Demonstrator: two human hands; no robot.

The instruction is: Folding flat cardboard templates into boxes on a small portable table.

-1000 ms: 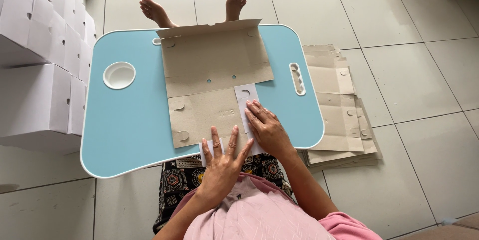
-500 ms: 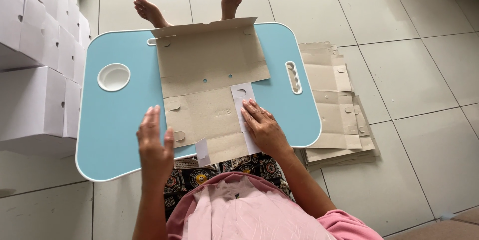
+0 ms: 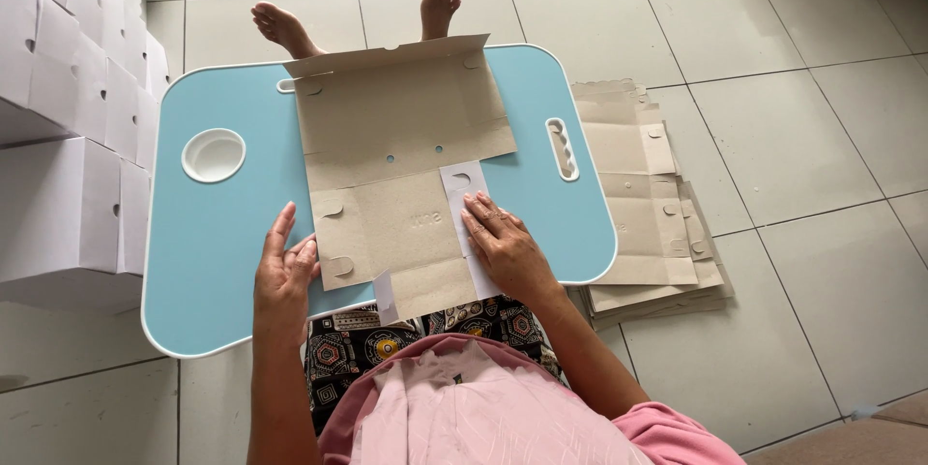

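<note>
A flat brown cardboard box blank (image 3: 401, 146) lies unfolded across a light blue lap table (image 3: 208, 233). My right hand (image 3: 503, 247) rests palm down on the blank's right side, fingers on its white folded flap (image 3: 462, 189). My left hand (image 3: 282, 276) sits at the blank's left edge, fingers spread and touching the side flap with its round cut-outs. Neither hand grips anything. The near end of the blank hangs over the table's front edge above my lap.
A stack of flat brown cardboard blanks (image 3: 643, 194) lies on the tiled floor to the right of the table. Folded white boxes (image 3: 68, 136) are piled on the left. My bare feet (image 3: 362, 15) show beyond the table. The table has a white cup holder (image 3: 213, 156).
My left hand left the blank's near edge, swung out over the table's left side, and now has come back to the blank's left flap. My right hand stayed on the white flap.
</note>
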